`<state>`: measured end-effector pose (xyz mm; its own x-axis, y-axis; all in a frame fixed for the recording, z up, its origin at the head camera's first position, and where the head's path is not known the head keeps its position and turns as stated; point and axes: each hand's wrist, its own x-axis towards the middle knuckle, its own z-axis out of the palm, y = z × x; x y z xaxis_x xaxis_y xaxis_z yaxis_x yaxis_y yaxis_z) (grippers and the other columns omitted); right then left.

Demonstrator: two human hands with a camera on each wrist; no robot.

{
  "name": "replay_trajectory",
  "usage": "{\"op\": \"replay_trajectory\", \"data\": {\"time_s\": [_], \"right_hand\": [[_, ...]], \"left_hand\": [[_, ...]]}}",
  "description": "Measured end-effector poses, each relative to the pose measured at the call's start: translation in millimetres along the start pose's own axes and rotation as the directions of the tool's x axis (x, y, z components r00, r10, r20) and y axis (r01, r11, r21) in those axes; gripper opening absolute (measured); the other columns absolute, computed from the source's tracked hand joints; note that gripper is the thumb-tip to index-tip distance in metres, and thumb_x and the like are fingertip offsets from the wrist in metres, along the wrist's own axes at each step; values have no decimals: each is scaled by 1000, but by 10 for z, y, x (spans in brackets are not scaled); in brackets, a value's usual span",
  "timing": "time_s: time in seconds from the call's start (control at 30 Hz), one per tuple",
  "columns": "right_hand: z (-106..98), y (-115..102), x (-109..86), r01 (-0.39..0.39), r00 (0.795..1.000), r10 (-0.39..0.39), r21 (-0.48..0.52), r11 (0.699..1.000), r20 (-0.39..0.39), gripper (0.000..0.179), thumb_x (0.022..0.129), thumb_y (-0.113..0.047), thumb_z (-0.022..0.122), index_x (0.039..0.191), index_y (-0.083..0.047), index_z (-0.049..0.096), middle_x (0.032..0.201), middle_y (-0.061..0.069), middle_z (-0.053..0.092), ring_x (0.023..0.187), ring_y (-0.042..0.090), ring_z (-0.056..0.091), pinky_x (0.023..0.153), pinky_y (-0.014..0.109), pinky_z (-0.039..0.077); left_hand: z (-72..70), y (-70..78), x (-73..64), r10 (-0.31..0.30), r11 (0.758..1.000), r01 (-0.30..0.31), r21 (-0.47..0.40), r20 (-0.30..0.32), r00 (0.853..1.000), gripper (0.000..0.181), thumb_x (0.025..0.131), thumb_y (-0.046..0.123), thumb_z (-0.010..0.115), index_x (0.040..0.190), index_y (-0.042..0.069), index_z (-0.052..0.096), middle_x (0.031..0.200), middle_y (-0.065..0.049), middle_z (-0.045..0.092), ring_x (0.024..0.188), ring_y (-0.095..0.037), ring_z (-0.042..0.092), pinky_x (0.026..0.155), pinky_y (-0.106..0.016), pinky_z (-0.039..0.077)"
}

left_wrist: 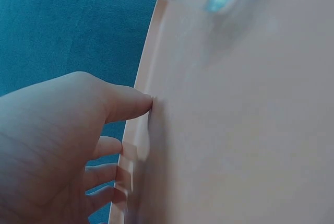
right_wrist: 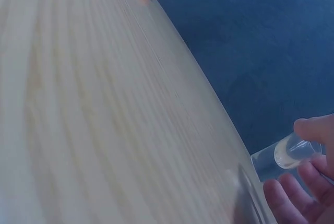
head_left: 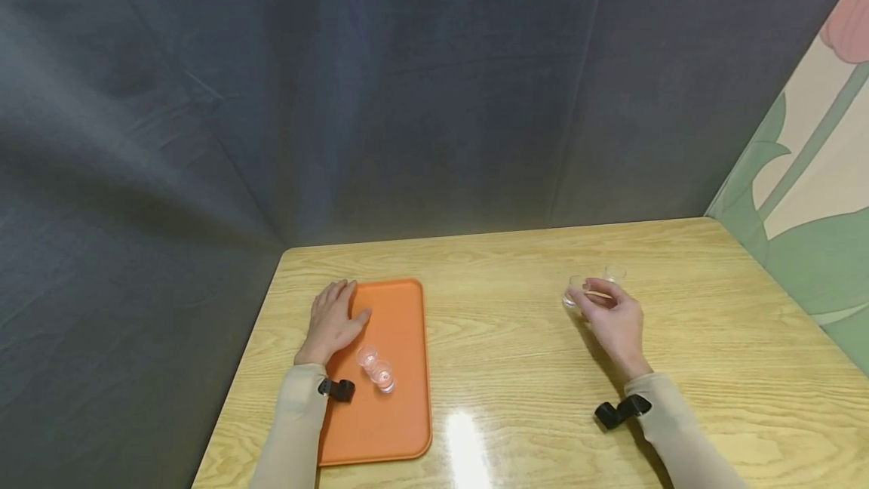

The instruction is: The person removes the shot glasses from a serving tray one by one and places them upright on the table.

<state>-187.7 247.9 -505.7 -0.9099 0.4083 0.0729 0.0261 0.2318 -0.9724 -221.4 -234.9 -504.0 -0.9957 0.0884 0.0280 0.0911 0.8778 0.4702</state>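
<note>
My left hand (head_left: 331, 327) lies along the left side of an orange tray (head_left: 400, 429), fingers fairly straight near its far corner. In the left wrist view the thumb touches the inner side of the rim and the other fingers rest along it. Small clear shot glasses (head_left: 384, 379) stand close together on the tray, right of that hand. Over at the right of the table, my right hand (head_left: 616, 319) pinches a clear shot glass (head_left: 569, 299) between thumb and fingers. Another clear glass (head_left: 615, 274) stands just behind that hand, partly covered by it.
A light wood-grain table (head_left: 502, 353) carries everything. Dark cloth (head_left: 434, 96) rises behind its far edge and at the left. A wall panel with a flower picture (head_left: 815, 172) borders the right side.
</note>
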Motion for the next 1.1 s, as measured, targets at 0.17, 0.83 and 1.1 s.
{"op": "replay_trajectory", "data": {"time_s": [0.17,0.83,1.1], "right_hand": [[-60,14,15,-3,999,0,-64,998,-49,48,92,-25,86,129,1,72,101,-20,69,79,-17,65,63,13,58],[-250,45,155,-121,984,100,-143,982,-145,56,90,-36,86,134,-4,71,117,-2,71,74,-21,60,63,7,53],[-277,85,216,-134,982,108,-172,976,-154,56,90,-39,86,132,-6,69,119,1,70,74,-17,59,64,9,52]], "left_hand": [[4,-2,0,1,1000,-1,-4,-4,1000,74,103,35,65,163,0,39,171,-26,32,161,-47,20,133,-64,10],[13,-8,6,3,1000,-3,3,-8,1000,74,103,35,65,163,0,39,170,-26,32,161,-47,21,133,-64,11],[10,-2,-3,3,1000,-3,-1,-9,1000,73,103,34,65,163,0,39,171,-26,32,161,-47,21,133,-63,11]]}}
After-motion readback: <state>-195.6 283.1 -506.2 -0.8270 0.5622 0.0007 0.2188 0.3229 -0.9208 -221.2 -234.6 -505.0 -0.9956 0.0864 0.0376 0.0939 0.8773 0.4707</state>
